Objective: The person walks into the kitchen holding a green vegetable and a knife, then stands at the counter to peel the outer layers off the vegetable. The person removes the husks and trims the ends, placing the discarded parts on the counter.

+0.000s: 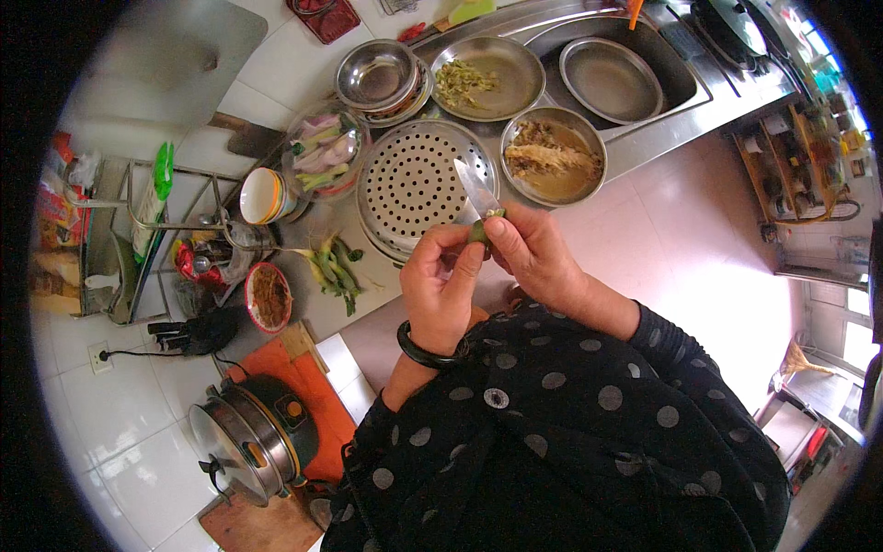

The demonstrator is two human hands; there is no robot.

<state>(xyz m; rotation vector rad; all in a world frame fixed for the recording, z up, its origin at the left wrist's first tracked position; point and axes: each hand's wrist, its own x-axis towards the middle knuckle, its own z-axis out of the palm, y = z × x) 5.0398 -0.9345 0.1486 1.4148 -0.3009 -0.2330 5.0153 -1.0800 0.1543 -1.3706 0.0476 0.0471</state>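
Observation:
Near the middle of the view, my left hand (441,279) pinches a small green vegetable piece (477,234) between thumb and fingers. My right hand (541,255) grips a knife, its handle hidden in the fingers; the metal blade (473,185) points up and left over a perforated steel steamer tray (414,172). Both hands meet at the green piece. Green vegetable stalks (334,269) lie on the counter left of my hands. A steel plate (521,69) beyond the tray holds green trimmings (462,84). Right of the tray, a steel bowl (593,181) holds brownish liquid and a pale, lumpy food.
A sink (690,76) with a round steel pan (610,79) is at upper right. Stacked steel bowls (378,72), a covered vegetable bowl (324,148), a red-rimmed bowl (250,303) and a wire rack (172,225) stand to the left. An electric steamer (265,435) sits at lower left.

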